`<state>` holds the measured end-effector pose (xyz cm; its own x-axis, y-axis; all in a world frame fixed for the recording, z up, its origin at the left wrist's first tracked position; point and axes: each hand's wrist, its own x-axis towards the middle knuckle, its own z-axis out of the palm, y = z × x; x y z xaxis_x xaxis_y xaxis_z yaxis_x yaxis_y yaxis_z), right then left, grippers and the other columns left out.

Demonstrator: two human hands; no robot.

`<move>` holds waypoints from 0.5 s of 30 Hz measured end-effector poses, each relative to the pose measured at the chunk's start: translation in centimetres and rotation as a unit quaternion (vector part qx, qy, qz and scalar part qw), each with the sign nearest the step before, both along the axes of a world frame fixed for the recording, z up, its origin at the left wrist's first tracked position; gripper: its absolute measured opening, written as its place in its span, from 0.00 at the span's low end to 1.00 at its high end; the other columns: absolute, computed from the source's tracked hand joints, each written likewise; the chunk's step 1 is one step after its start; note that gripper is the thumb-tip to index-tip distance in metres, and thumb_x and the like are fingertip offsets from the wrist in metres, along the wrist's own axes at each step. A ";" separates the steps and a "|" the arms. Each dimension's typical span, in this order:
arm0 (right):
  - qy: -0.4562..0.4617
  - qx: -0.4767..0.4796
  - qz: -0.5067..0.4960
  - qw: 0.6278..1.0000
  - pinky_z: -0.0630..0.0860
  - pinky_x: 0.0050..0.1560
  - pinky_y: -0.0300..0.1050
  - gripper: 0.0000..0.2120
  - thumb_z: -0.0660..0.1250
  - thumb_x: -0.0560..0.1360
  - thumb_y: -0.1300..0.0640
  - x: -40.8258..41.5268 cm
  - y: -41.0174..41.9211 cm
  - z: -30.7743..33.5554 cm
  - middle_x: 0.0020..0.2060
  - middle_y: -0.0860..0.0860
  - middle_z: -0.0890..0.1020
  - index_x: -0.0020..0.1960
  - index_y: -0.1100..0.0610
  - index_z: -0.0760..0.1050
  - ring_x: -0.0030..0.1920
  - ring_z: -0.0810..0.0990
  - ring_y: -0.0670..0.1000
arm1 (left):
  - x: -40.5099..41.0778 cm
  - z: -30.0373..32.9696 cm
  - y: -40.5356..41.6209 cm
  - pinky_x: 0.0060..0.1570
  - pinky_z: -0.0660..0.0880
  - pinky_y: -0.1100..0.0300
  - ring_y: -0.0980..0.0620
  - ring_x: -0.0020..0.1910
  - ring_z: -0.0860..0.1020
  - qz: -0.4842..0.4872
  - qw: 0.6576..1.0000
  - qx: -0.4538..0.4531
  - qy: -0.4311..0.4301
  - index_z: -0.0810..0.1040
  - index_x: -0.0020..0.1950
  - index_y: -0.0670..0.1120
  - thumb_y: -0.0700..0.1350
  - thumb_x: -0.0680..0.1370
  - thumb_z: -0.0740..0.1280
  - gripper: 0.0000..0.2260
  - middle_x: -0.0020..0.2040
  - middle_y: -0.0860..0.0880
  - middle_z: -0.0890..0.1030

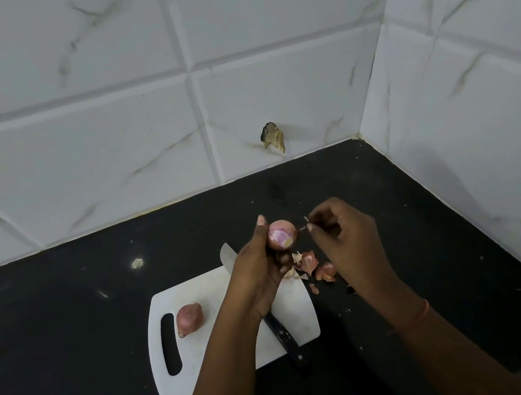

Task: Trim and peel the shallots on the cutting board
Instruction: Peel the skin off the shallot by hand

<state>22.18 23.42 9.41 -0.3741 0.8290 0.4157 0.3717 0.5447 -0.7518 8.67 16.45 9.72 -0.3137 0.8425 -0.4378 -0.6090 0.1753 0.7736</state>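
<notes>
My left hand (261, 270) holds a partly peeled pink shallot (280, 235) up above the far edge of the white cutting board (210, 356). Just right of it, my right hand (343, 238) pinches a thin strip of skin (305, 224) between thumb and fingers. A second shallot (189, 319), still in its skin, lies on the board's left side near the handle slot. A black-handled knife (281, 333) rests across the board, its blade partly hidden under my left hand.
Loose pink peels (314, 266) lie on the black counter (67, 335) at the board's right corner. White marble tile walls (99, 121) close the back and right sides. A brown scrap (273, 137) sticks to the back wall.
</notes>
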 end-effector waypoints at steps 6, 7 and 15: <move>0.024 -0.045 0.119 0.992 0.76 0.51 0.30 0.11 0.70 0.75 0.60 -0.3 -0.7 0.6 0.49 0.43 0.83 0.58 0.55 0.80 0.50 0.81 0.39 | 0.0 0.1 0.0 0.26 0.71 0.66 0.57 0.27 0.74 0.011 0.999 0.004 0.033 0.80 0.50 0.41 0.58 0.79 0.62 0.20 0.36 0.47 0.79; 0.025 -0.046 0.122 0.991 0.76 0.50 0.30 0.12 0.72 0.74 0.60 -0.3 -0.7 0.5 0.48 0.42 0.84 0.57 0.55 0.81 0.50 0.82 0.38 | -0.1 0.1 0.0 0.26 0.70 0.66 0.57 0.26 0.73 0.013 0.999 0.002 0.041 0.81 0.50 0.41 0.59 0.79 0.63 0.21 0.35 0.47 0.79; 0.039 0.025 0.100 0.994 0.79 0.48 0.34 0.07 0.71 0.74 0.64 -0.3 -0.5 0.0 0.44 0.49 0.85 0.52 0.61 0.83 0.45 0.83 0.42 | -0.4 0.9 -0.2 0.24 0.65 0.67 0.57 0.24 0.66 0.010 0.998 -0.011 0.066 0.81 0.42 0.42 0.59 0.77 0.67 0.20 0.32 0.46 0.76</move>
<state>21.84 22.93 9.44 -0.4950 0.7185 0.4886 0.1932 0.6393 -0.7443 8.26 16.29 10.62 -0.3869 0.8258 -0.4103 -0.5051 0.1825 0.8435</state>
